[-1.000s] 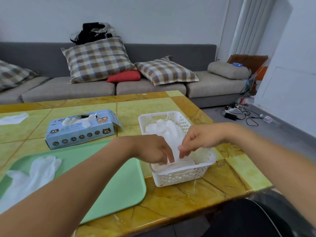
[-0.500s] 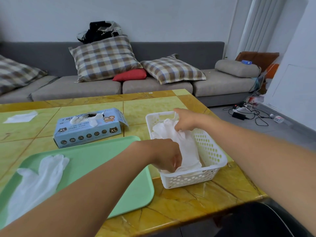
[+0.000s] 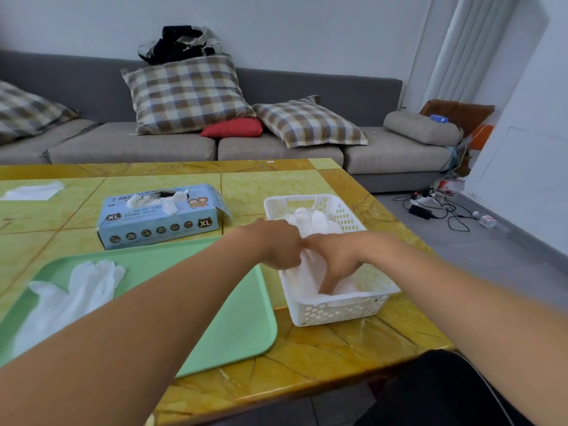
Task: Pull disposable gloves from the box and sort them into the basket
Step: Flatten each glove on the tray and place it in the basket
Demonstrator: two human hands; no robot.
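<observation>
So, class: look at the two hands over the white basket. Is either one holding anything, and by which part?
Both hands, left and right, are in the basket on the white gloves. The fingers are hidden or blurred, so a hold cannot be told.

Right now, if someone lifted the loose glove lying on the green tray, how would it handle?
The glove lies flat and wrinkled on the green tray, so it would probably droop limply. It looks thin, so likely very light. A push might crumple it rather than slide it.

Box, tray and basket on the bench

The box (image 3: 159,215) sits behind the tray (image 3: 233,318), the basket (image 3: 332,309) to their right; gloves (image 3: 313,222) lie in the basket, one glove (image 3: 70,296) on the tray.
</observation>
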